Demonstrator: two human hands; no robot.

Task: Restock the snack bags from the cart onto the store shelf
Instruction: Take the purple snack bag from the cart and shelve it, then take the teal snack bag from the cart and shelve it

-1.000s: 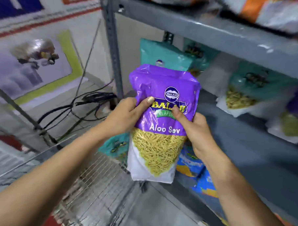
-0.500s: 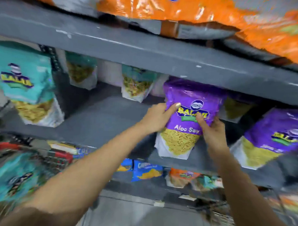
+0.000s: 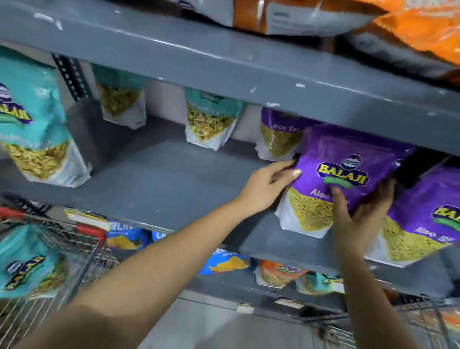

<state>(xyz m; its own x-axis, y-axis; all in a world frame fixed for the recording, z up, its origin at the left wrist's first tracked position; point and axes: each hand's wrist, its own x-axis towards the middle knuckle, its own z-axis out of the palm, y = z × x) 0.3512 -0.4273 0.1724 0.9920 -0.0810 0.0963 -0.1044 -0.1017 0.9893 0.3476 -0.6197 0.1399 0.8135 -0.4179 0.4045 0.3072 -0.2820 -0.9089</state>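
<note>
A purple Aloo Sev bag [image 3: 345, 163] stands tilted on the grey middle shelf [image 3: 170, 182], its base near the front edge. My left hand [image 3: 265, 187] grips the bag's left side, thumb on the front. My right hand [image 3: 359, 217] holds its lower right, thumb across the front and fingers behind. Another purple Aloo Sev bag [image 3: 432, 217] leans just to the right, and a third [image 3: 278, 137] stands behind at the back. The wire cart [image 3: 70, 249] with a red handle sits lower left, holding a teal snack bag [image 3: 22, 265].
Teal bags stand on the same shelf: a large one [image 3: 33, 128] at far left and two [image 3: 213, 118] at the back. Orange bags [image 3: 427, 27] lie on the shelf above. Blue and orange packs [image 3: 227, 264] fill the lower shelf. A second wire basket [image 3: 415, 322] is lower right.
Both hands carried the purple bag from above the cart up and right onto the middle shelf. It now rests beside the other purple bag, and my view has swung toward the shelf.
</note>
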